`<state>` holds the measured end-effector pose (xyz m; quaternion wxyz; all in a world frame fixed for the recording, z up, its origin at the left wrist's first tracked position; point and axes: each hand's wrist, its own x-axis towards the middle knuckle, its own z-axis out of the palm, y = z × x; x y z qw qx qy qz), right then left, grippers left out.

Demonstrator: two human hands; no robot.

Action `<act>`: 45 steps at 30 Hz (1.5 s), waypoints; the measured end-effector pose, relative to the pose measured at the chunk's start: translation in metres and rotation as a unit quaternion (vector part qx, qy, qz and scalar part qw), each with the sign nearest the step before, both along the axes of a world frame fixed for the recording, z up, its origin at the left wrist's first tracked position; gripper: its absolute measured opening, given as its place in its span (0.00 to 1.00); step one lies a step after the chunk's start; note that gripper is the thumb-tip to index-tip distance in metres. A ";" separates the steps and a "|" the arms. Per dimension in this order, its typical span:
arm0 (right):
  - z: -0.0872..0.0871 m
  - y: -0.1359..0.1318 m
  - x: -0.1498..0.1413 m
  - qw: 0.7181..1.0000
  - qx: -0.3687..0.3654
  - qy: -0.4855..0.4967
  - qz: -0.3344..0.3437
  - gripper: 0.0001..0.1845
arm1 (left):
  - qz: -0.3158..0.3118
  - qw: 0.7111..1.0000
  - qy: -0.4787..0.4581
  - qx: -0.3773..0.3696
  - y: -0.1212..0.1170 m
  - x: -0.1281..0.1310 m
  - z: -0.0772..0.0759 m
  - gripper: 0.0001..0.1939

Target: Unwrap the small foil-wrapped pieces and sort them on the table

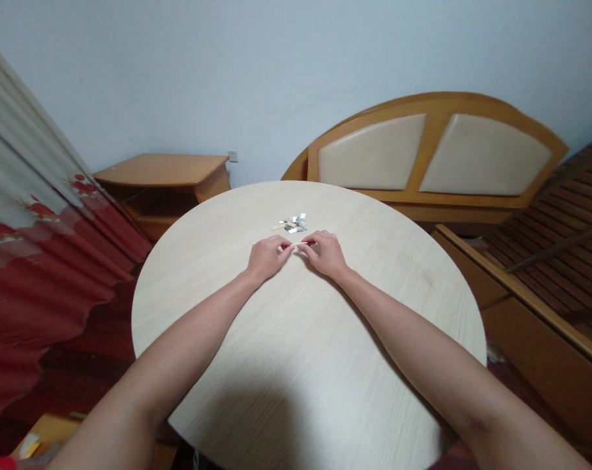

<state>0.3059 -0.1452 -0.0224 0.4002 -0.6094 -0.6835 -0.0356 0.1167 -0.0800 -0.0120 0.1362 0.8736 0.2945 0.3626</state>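
Observation:
Between my two hands is a thin, pale, flat strip (pixel 299 244), seen nearly edge-on; its exact kind is too small to make out. My left hand (pixel 270 254) pinches its left end between thumb and fingers. At the other end, my right hand (pixel 325 252) pinches it the same way. Just beyond my fingers, a small loose pile of flat rectangular pieces (pixel 294 224) lies on the table. Some of these are white, others tan, grey or dark, and they overlap one another.
A round pale wood-grain table (pixel 296 326) is under my forearms. Behind it stand a low wooden cabinet (pixel 163 170) on the left and a padded headboard (pixel 374 153) on the right. A slatted bed frame (pixel 550 254) lies right, a red and white curtain (pixel 46 261) hangs left.

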 end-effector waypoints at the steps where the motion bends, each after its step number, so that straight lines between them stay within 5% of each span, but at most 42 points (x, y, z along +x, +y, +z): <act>1: 0.000 0.000 0.000 1.000 0.000 -0.002 0.000 0.10 | 0.004 1.000 0.000 0.000 0.000 0.000 0.000 0.06; 45: 0.003 -0.002 -0.001 0.999 -0.026 -0.037 0.023 0.11 | 0.027 0.999 -0.008 -0.020 0.001 0.001 -0.003 0.08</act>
